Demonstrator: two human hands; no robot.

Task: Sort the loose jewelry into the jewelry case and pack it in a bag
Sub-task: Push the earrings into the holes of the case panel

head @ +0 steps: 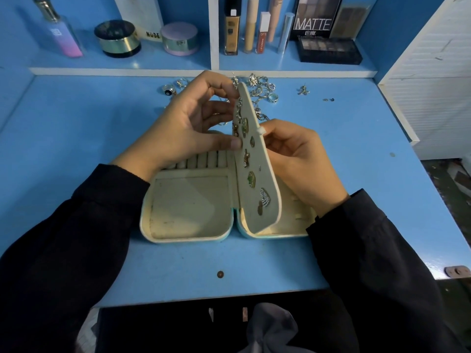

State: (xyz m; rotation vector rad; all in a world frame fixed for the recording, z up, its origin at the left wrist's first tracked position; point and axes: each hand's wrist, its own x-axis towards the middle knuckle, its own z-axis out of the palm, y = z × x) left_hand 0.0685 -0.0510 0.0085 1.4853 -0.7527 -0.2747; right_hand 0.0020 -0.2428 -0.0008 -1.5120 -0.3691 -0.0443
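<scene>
The cream jewelry case (188,207) lies open on the blue table, ring rolls at its far end. Its hinged earring panel (257,159) stands upright in the middle, studded with several earrings. My left hand (188,123) pinches the panel's left face and far tip, where a silver piece (235,84) shows at my fingertips. My right hand (298,159) holds the panel's right edge from behind, near a small white tab (260,131). Loose silver rings and chains (262,90) lie in a pile just behind the panel.
A ring with a dark stone (168,90) and a small earring (303,90) lie apart on the table. Behind stands a shelf with perfume (60,31), jars (117,38), makeup tubes (251,24) and palettes (328,49). A white wall (433,72) borders the right. Dark cloth (270,327) lies on my lap.
</scene>
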